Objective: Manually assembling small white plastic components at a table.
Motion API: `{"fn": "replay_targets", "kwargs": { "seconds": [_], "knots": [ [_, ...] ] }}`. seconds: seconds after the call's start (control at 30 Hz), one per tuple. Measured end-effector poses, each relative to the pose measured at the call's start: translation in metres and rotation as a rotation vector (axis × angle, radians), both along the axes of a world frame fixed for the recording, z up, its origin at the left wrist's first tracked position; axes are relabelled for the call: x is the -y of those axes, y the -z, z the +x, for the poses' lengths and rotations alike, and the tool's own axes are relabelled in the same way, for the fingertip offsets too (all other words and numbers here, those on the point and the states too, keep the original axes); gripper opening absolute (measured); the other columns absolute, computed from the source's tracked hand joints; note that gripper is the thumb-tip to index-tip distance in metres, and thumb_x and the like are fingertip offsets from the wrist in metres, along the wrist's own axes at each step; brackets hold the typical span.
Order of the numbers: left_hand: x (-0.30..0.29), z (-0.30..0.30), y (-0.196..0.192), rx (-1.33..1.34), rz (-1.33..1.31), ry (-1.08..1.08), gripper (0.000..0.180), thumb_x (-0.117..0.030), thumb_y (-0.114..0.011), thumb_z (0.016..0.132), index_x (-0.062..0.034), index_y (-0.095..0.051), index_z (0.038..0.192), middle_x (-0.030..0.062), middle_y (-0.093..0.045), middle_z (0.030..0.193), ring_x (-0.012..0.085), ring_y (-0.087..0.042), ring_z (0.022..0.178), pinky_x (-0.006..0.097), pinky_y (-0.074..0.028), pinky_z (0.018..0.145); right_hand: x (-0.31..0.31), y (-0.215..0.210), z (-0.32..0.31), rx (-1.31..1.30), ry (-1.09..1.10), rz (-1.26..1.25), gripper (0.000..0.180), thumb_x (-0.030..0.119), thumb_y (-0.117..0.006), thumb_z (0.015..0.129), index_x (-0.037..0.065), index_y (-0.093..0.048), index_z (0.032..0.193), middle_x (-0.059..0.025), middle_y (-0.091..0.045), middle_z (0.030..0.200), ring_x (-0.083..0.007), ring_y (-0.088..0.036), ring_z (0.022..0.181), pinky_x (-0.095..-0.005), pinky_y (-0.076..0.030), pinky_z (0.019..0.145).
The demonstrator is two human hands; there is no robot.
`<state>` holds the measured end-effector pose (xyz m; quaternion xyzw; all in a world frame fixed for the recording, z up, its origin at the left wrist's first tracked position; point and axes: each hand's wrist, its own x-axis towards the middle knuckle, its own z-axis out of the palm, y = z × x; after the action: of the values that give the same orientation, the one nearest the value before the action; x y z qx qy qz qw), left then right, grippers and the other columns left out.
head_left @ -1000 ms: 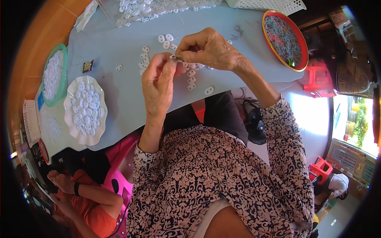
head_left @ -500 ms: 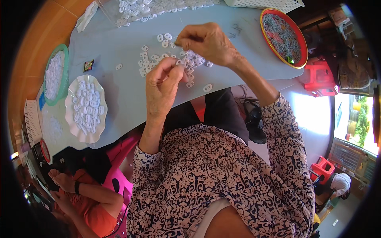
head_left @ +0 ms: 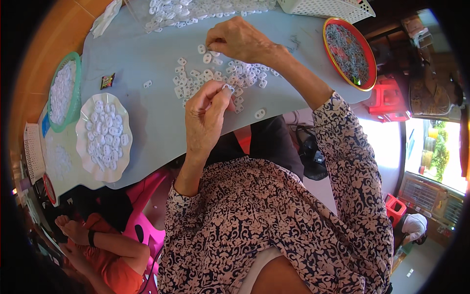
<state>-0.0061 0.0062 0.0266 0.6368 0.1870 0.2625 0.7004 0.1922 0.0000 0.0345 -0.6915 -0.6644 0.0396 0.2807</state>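
the person's left hand (head_left: 205, 115) is raised in front of the chest, wrist bent slightly, back of the hand toward the camera. its thumb and forefinger (head_left: 226, 89) are pinched together at the tips, the other fingers curled loosely in. the left forearm is bare and rises from a patterned sleeve near the elbow. the right hand (head_left: 240, 39) reaches further forward, palm down, fingers bunched with the tips pointing down and left. the right arm stretches out, sleeved to mid-forearm.
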Motion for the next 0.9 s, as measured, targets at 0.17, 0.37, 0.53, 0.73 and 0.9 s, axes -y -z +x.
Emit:
{"fn": "replay_targets", "kwargs": {
  "seconds": [0.17,0.37,0.53,0.73,0.9],
  "knots": [
    [0.001,-0.001,-0.001,0.002,-0.005,0.018,0.016,-0.012,-0.052,0.088,0.0009,-0.06,0.086,0.0024,-0.056,0.07,0.0083,-0.051,0.066,0.022,-0.039,0.065,0.018,-0.013,-0.004,-0.1,0.136,0.074,0.01,0.01,-0.063,0.079,0.002,-0.066,0.085,-0.0086,-0.064,0.068,-0.0178,-0.059,0.057,-0.0306,-0.048,0.057],
    [-0.001,-0.002,0.0,-0.019,-0.016,0.012,0.013,-0.01,-0.053,0.089,0.0012,-0.058,0.087,0.0006,-0.054,0.067,0.0062,-0.049,0.064,0.02,-0.037,0.059,0.038,-0.013,-0.013,-0.222,0.126,0.088,0.01,0.01,-0.065,0.079,0.002,-0.066,0.085,-0.0081,-0.064,0.068,-0.0152,-0.058,0.057,-0.0292,-0.047,0.056],
    [0.0,0.0,0.001,-0.017,0.028,-0.006,0.013,-0.01,-0.053,0.088,0.0007,-0.059,0.087,0.0005,-0.054,0.067,0.0061,-0.049,0.065,0.019,-0.037,0.059,0.039,-0.01,-0.014,-0.138,0.078,0.075,0.01,0.008,-0.062,0.077,0.001,-0.065,0.083,-0.0113,-0.064,0.072,-0.024,-0.06,0.06,-0.0328,-0.048,0.057],
    [0.007,0.001,-0.005,-0.131,0.119,-0.06,0.015,-0.012,-0.052,0.088,0.0013,-0.058,0.083,0.0018,-0.055,0.067,0.0098,-0.05,0.067,0.022,-0.038,0.066,0.046,0.002,-0.003,-0.112,0.08,0.17,0.007,0.01,-0.061,0.073,0.004,-0.063,0.076,-0.013,-0.062,0.069,-0.0317,-0.06,0.064,-0.037,-0.048,0.06],
    [0.008,0.002,-0.002,-0.127,0.146,-0.083,0.014,-0.011,-0.052,0.088,0.0016,-0.059,0.086,0.0026,-0.054,0.068,0.0091,-0.049,0.067,0.022,-0.039,0.065,0.062,-0.001,-0.01,-0.18,0.136,0.105,0.008,0.011,-0.059,0.075,0.003,-0.063,0.075,-0.0132,-0.061,0.067,-0.0317,-0.059,0.062,-0.0392,-0.047,0.059]
  ]
}}
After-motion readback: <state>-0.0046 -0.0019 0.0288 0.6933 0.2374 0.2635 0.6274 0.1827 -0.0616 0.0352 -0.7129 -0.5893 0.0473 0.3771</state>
